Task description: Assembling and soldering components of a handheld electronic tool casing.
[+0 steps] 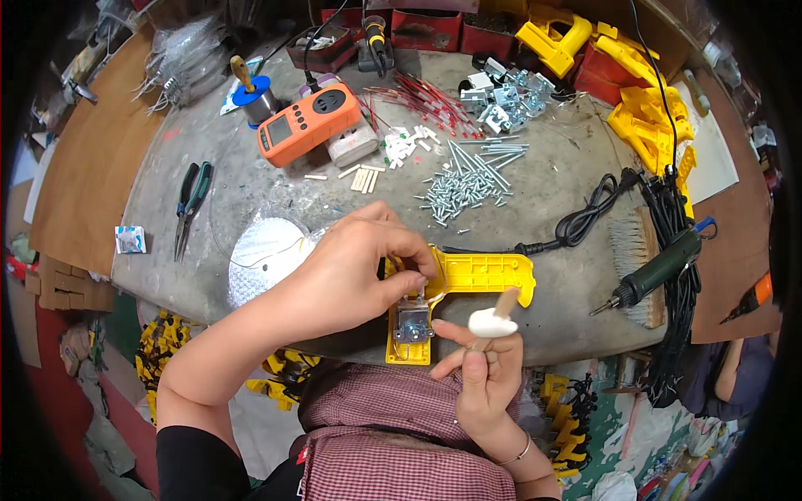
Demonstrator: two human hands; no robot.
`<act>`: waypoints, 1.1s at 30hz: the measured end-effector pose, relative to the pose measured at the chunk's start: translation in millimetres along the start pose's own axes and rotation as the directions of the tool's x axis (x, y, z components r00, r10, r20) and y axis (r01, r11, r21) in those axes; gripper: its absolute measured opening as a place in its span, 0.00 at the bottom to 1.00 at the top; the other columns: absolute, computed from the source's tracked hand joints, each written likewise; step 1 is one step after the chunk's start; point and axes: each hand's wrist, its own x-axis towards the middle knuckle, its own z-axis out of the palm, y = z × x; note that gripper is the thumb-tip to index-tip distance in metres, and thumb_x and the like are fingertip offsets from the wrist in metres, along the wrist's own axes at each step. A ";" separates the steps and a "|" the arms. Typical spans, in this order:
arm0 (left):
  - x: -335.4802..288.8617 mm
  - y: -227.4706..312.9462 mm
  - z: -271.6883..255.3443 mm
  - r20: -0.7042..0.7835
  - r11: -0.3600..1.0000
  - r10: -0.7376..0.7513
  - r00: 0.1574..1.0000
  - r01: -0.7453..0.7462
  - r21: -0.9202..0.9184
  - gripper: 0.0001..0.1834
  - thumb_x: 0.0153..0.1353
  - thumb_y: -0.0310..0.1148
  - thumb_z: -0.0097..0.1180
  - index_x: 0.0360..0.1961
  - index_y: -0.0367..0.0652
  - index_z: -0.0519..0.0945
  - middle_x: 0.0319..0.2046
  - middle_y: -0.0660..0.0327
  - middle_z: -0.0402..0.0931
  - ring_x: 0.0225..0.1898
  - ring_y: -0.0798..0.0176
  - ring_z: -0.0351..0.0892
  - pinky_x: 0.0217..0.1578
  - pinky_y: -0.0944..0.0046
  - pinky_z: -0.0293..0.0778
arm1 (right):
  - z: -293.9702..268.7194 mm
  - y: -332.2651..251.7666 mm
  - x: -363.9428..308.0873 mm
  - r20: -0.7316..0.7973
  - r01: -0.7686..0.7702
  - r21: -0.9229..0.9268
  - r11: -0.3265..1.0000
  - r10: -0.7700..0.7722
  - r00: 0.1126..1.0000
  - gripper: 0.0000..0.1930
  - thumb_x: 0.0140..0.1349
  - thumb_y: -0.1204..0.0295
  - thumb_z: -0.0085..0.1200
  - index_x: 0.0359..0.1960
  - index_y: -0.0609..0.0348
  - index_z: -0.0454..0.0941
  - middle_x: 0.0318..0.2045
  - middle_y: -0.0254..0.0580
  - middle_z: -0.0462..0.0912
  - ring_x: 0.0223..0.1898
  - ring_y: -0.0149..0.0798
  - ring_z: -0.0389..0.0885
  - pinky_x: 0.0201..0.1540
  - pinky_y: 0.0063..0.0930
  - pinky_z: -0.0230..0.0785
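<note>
Yellow plastic, the open housing (489, 274) lies between the hands at the near edge of the table (551, 317). The left hand (355, 263) reaches over it from 9 o'clock, thumb and forefinger close together at its inner corner; whether they pinch a wire I cannot tell. The right hand (484, 376), at about 5 o'clock, is closed around a wooden stick (506, 301) bearing a white lump (491, 324), its forefinger reaching toward the housing's near end. There, below the left fingertips, a boxy part (413, 325) sits in the shell.

Farther out from the housing, a white round bundle (266, 259) lies at 9 o'clock, partly behind the left hand, and pliers (192, 204) beyond, between 9 and 10. An orange meter (309, 125) is at 11, loose screws (459, 188) at 12, a coiled black cord (589, 213) at 2, and a dark green power screwdriver (660, 269) at 3, over a bristle brush (631, 238).
</note>
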 end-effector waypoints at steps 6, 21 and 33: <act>-2.3 0.1 2.1 0.034 0.999 -0.039 0.999 0.039 -0.015 0.09 0.48 0.23 0.68 0.33 0.42 0.86 0.30 0.63 0.80 0.39 0.61 0.73 0.44 0.62 0.72 | -3.9 6.2 -3.0 0.075 -0.002 -0.083 0.997 0.008 0.997 0.13 0.75 0.67 0.42 0.41 0.67 0.58 0.45 0.64 0.83 0.31 0.34 0.86 0.32 0.24 0.79; -2.9 -6.6 1.7 0.090 0.998 -0.002 0.996 0.008 -0.066 0.08 0.48 0.23 0.68 0.31 0.42 0.85 0.31 0.63 0.81 0.40 0.60 0.74 0.44 0.61 0.72 | 17.8 6.9 -6.6 0.007 0.024 -0.011 1.000 -0.024 1.000 0.18 0.75 0.60 0.40 0.51 0.64 0.56 0.39 0.59 0.83 0.34 0.42 0.86 0.38 0.28 0.79; 4.6 -8.9 -6.0 0.322 0.999 0.037 0.946 -0.034 -0.014 0.07 0.48 0.24 0.69 0.30 0.42 0.85 0.30 0.61 0.80 0.41 0.58 0.76 0.44 0.59 0.73 | 17.6 7.7 -6.6 0.076 0.032 -0.038 0.999 -0.029 0.997 0.19 0.76 0.63 0.37 0.56 0.66 0.53 0.36 0.59 0.82 0.35 0.44 0.86 0.41 0.33 0.80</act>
